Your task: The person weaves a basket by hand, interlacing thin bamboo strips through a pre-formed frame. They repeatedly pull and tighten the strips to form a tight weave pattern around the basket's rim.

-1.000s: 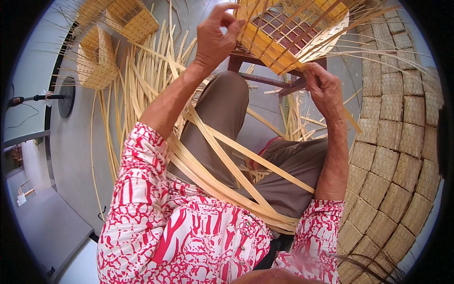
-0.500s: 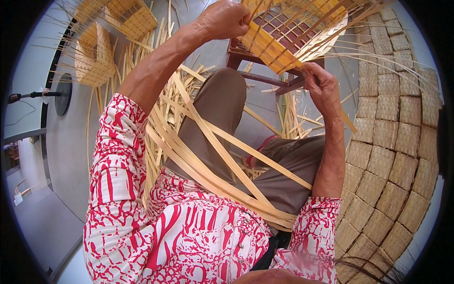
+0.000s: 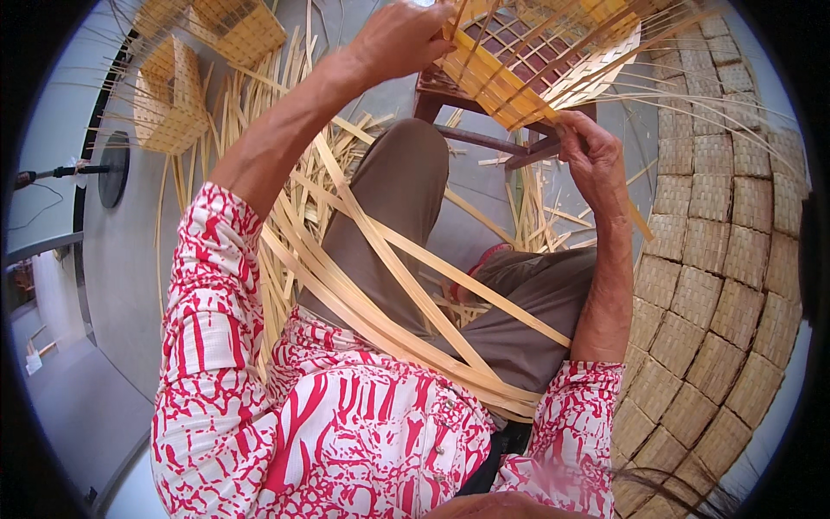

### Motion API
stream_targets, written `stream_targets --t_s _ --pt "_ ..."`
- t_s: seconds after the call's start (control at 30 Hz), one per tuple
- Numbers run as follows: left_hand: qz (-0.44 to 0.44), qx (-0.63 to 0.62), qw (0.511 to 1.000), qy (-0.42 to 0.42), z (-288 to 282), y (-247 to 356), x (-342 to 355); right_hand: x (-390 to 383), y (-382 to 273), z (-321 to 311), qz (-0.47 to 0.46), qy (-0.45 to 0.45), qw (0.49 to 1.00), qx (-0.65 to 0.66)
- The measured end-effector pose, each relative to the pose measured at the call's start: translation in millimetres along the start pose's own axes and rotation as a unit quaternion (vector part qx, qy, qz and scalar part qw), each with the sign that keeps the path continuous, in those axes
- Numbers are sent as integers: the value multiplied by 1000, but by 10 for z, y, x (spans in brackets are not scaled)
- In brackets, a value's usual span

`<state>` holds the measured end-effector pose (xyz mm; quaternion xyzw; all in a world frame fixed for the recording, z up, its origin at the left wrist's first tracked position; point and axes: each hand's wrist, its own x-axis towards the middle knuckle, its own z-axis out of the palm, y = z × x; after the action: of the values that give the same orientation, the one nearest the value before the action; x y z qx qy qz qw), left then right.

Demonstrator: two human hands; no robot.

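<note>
A half-woven yellow basket [image 3: 497,73] with long upright splints sticking out rests on a dark wooden stool [image 3: 524,152] at the top. My left hand [image 3: 402,39] is closed at the basket's left corner, its fingertips partly hidden against the yellow weave. My right hand [image 3: 590,160] pinches a flat yellow strip at the basket's near right corner, with its loose end hanging down behind my wrist. A bundle of pale split strips [image 3: 406,350] lies across my bent legs [image 3: 380,190].
Two or more woven baskets [image 3: 169,104] with protruding splints stand at the upper left beside piled loose strips [image 3: 242,121]. A black round-based stand [image 3: 114,173] is at the far left. Rows of woven straw matting [image 3: 726,285] run along the right.
My left arm has swung leftward and my left hand has moved up along the basket's left side, its fingers curling in closer. My right hand has barely moved.
</note>
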<state>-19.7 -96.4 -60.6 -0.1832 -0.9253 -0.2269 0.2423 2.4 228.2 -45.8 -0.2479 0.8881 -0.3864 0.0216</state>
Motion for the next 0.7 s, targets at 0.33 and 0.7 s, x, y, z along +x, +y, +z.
stream_targets --t_s 0.33,0.7 --pt "76 -112 991 3 75 576 -636 52 9 1 -1 6 1000 -13" --pt "70 -61 995 -48 376 1026 179 74 105 74 -44 32 999 -3"
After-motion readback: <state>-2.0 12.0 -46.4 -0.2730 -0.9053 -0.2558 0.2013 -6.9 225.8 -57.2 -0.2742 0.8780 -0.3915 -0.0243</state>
